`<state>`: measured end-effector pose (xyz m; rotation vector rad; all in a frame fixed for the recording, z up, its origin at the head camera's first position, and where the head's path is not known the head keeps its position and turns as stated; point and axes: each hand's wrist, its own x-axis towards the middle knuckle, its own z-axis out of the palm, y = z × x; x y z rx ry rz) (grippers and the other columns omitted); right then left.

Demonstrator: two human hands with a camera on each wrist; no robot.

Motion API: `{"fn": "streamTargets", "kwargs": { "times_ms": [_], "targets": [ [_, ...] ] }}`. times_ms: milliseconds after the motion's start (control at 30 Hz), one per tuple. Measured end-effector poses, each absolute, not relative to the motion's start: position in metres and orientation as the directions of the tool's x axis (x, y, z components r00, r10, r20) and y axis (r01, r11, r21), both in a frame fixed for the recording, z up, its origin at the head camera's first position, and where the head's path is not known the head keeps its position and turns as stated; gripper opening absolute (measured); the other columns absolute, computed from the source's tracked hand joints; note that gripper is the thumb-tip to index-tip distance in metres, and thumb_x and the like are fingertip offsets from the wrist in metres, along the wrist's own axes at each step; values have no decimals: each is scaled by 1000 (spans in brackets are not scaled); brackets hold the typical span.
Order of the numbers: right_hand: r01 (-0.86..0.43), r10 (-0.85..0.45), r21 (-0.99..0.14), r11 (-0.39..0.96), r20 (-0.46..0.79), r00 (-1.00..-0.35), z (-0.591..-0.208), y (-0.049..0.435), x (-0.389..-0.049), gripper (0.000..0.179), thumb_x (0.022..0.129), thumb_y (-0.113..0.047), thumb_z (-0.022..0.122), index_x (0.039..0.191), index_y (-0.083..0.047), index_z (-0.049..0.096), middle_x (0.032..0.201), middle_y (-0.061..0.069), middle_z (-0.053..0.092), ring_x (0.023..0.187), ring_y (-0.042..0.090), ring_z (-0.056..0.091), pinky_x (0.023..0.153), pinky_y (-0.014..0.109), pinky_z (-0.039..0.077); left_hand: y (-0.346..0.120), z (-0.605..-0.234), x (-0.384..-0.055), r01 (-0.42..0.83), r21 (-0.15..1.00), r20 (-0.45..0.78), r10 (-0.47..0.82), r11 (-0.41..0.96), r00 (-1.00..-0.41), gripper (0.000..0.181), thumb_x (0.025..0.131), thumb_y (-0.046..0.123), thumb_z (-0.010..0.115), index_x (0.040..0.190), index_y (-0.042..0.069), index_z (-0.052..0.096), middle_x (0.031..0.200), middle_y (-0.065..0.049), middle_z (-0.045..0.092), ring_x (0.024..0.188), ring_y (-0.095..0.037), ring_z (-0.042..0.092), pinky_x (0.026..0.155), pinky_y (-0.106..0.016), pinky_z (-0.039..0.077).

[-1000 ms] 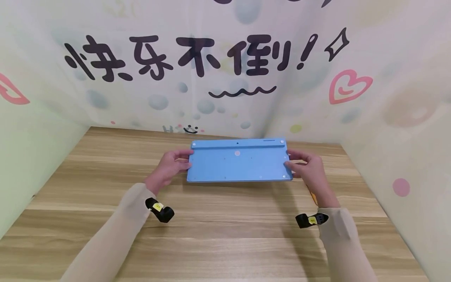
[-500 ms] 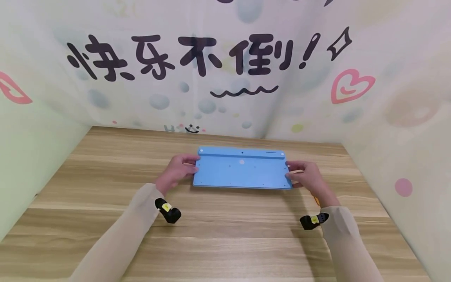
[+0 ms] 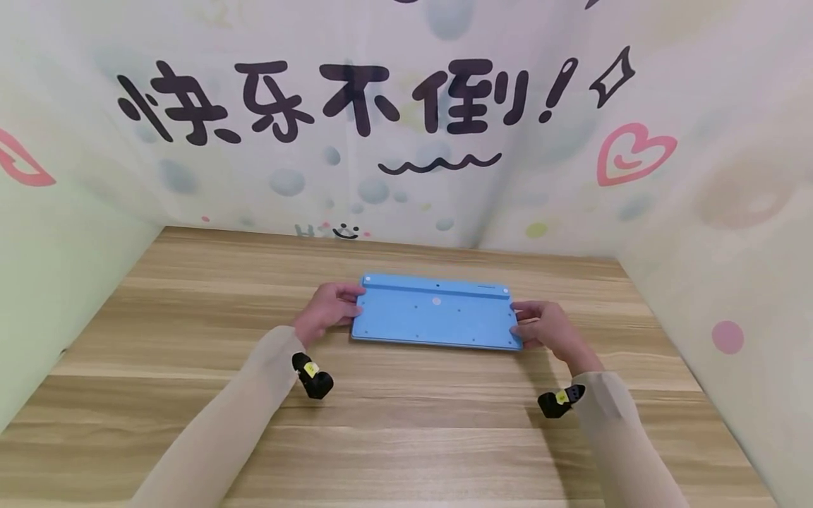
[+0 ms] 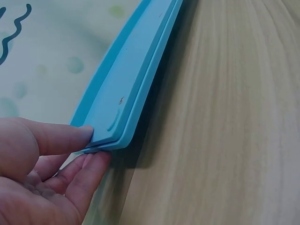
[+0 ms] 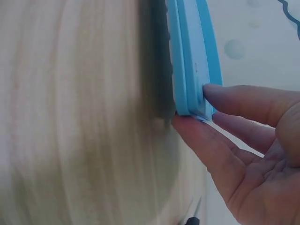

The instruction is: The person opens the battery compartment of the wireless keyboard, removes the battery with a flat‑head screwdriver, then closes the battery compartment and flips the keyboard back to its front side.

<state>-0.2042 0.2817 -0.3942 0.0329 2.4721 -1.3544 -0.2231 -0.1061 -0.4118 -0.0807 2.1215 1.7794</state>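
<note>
A blue keyboard [image 3: 438, 321], underside up, is held by its two short ends between my hands, just above the wooden table [image 3: 406, 437]. Small white feet and screw holes dot its back, and a raised bar runs along the far edge. My left hand [image 3: 327, 310] pinches the left end, thumb on the back and fingers beneath, as the left wrist view shows. At the other end, my right hand [image 3: 547, 326] pinches it the same way. Key edges peek out under the keyboard [image 5: 187, 61] in the right wrist view; its key side is otherwise hidden.
A cloth backdrop [image 3: 406, 197] with printed characters closes off the back of the table, and pale walls stand at both sides. A thin pointed metal tool with a dark part [image 5: 193, 219] lies near the right hand, mostly out of frame.
Both hands have lowered the keyboard toward the table and brought it slightly nearer. Its left end has shifted right. The orange thing by the right wrist is now covered by the arm.
</note>
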Motion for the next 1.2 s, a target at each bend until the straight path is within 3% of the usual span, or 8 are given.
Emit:
{"fn": "streamTargets", "kwargs": {
  "times_ms": [1200],
  "targets": [
    [205,-79,-765,610,-317,-945,-404,276,-204,50,82,-1,66,127,8,46,119,26,49,100,31,56,73,37,52,-100,-414,-222,-286,894,-345,124,346,-930,40,83,-7,61,122,1,56,114,-17,50,93,-26,57,76,-33,52]
  ]
}}
